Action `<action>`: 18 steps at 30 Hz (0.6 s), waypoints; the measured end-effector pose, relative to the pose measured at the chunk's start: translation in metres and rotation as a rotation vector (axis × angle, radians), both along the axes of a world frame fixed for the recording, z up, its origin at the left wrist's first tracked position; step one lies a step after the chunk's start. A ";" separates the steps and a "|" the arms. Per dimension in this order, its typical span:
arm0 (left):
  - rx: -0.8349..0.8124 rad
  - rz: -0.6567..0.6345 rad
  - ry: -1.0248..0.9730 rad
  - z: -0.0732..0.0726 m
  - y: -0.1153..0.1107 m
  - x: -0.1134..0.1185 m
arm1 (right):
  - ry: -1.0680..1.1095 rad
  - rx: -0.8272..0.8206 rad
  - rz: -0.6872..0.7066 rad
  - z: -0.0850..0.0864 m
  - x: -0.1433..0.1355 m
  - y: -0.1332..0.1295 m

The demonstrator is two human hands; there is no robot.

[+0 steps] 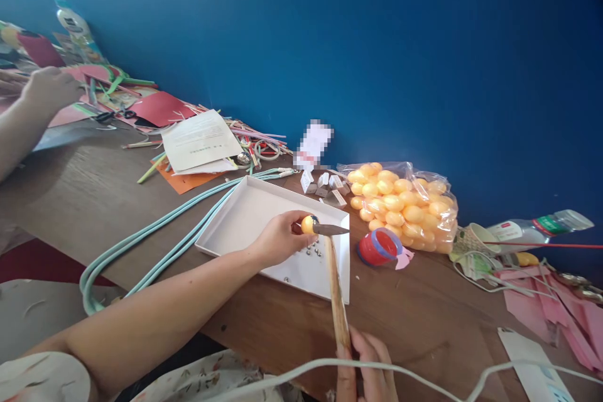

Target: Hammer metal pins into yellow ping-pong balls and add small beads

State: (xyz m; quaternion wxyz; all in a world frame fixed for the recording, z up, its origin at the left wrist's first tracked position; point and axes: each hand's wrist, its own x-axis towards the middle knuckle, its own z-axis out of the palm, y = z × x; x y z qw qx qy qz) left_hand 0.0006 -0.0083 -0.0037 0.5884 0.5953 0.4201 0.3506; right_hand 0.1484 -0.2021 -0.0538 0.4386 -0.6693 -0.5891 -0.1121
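My left hand (277,240) pinches a small orange ball (308,224) over a shallow white tray (245,213). My right hand (365,367), at the bottom edge, grips the wooden handle of a small hammer (336,289). The hammer's metal head (330,229) rests against the ball. Several small metal studs (313,252) lie in the tray just under my left hand.
A clear bag of orange balls (405,204) lies right of the tray, with a red tape roll (379,246) in front. Light blue cords (155,235) run left across the wooden table (424,314). Papers, straws and scissors clutter the far left, where another person's hand (49,91) works. Pink paper lies at right.
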 end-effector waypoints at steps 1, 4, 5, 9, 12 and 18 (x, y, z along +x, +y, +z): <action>-0.002 -0.001 0.004 0.000 0.000 0.000 | 0.001 0.013 -0.002 0.000 0.000 0.000; 0.001 0.004 0.011 0.002 0.000 0.000 | 0.003 0.060 -0.025 -0.002 0.000 0.000; -0.001 0.013 0.017 0.002 0.000 0.000 | -0.001 0.059 -0.030 -0.003 0.001 0.000; -0.028 0.023 0.003 0.003 -0.001 0.000 | -0.012 0.051 -0.027 -0.006 0.002 -0.001; 0.025 0.029 -0.021 0.003 -0.001 0.000 | -0.010 0.074 -0.045 -0.006 0.002 -0.001; 0.108 0.082 -0.019 0.006 -0.004 0.001 | 0.013 0.056 -0.035 0.000 0.002 0.000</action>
